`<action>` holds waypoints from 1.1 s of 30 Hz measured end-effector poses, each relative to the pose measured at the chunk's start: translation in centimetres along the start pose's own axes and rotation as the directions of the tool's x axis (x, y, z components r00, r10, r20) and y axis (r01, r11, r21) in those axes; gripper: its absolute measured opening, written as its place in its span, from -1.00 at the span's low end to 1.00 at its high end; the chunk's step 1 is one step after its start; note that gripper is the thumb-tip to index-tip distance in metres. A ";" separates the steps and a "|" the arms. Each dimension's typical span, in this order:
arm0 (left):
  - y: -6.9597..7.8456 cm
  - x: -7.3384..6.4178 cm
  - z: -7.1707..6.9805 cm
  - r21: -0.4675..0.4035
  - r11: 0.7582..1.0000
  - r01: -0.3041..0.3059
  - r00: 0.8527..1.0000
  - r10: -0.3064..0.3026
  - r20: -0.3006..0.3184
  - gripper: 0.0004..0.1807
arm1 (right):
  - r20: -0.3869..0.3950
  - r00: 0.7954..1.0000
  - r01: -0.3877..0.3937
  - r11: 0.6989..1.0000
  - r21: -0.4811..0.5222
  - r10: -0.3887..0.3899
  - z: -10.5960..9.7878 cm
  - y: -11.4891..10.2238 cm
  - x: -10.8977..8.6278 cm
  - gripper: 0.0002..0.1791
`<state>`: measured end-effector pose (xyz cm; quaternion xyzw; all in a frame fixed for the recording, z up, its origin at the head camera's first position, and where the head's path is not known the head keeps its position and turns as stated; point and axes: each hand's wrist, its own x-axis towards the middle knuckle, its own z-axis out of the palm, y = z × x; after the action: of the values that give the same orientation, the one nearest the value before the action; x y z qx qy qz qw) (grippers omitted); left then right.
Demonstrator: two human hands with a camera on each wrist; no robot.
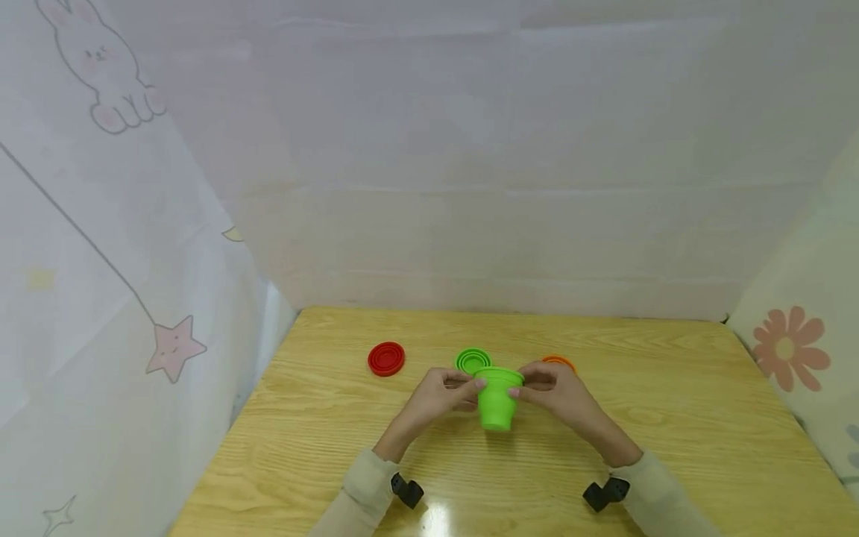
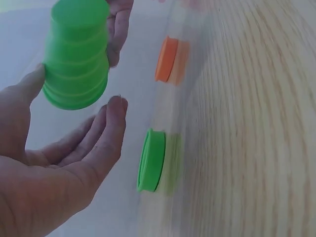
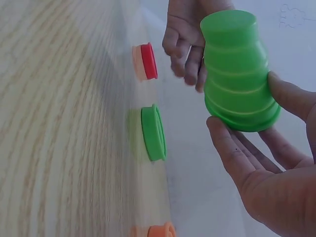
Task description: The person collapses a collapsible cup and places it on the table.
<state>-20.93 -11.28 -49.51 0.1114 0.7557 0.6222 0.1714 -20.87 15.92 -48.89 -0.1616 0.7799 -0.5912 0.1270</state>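
Observation:
A green collapsible cup (image 1: 497,403), stretched out tall with ridged sides, is held up above the table between both hands. The left hand (image 1: 439,397) grips it near the rim from the left, thumb (image 2: 32,83) against its side. From the right, the right hand (image 1: 558,394) pinches it, with the thumb (image 3: 291,96) on the wall and the index finger by the rim. In both wrist views the narrow base (image 3: 228,22) shows at the top of the picture, while the inside of the cup is hidden.
Behind the hands, a flattened red cup (image 1: 386,359), a flattened green cup (image 1: 473,360) and an orange one (image 1: 560,360) lie in a row on the wooden table (image 1: 322,440). The right hand partly covers the orange cup in the head view. Printed cloth (image 1: 470,186) hangs behind.

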 end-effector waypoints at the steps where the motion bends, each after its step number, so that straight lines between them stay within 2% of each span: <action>1: 0.0 0.0 0.0 0.012 1.000 -0.004 1.000 0.004 0.001 -0.34 | 0.005 1.000 -0.011 1.000 0.011 0.011 0.0 0.0 0.0 -0.54; 4: -0.1 0.0 0.0 0.027 0.999 -0.044 0.999 0.044 0.010 -0.36 | 0.038 0.999 -0.016 0.998 0.066 0.014 -0.2 0.2 -0.1 -0.53; 7: 0.1 0.1 0.2 -0.002 0.998 -0.067 0.998 0.067 0.019 -0.48 | 0.096 0.995 -0.004 0.992 0.122 -0.008 -0.3 0.5 0.0 -0.53; 9: 0.2 0.2 0.3 -0.037 0.996 -0.075 0.997 0.076 0.021 -0.55 | 0.137 0.990 0.001 0.989 0.151 -0.022 -0.3 0.7 0.1 -0.52; 14: 0.4 0.3 0.6 -0.125 0.990 -0.067 0.997 0.070 0.018 -0.61 | 0.194 0.981 -0.001 0.989 0.150 -0.028 -0.4 0.7 0.1 -0.49; 21: 0.4 0.5 0.6 -0.155 0.987 -0.049 0.998 0.053 0.023 -0.63 | 0.160 0.984 0.060 0.993 0.101 -0.076 -0.5 0.5 0.2 -0.51; 27: 0.3 0.6 0.9 -0.118 0.993 -0.016 1.000 0.018 0.018 -0.65 | 0.153 0.987 0.031 0.993 0.116 -0.049 -0.5 1.0 0.1 -0.49; 33: 0.5 0.7 1.1 -0.094 0.995 -0.026 1.000 0.027 0.009 -0.64 | 0.137 0.990 0.025 0.992 0.123 -0.042 -0.5 1.0 0.2 -0.50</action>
<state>-21.19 -9.93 -49.31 0.1165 0.7232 0.6587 0.1720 -21.37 16.49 -49.76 -0.2078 0.7291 -0.6266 0.1807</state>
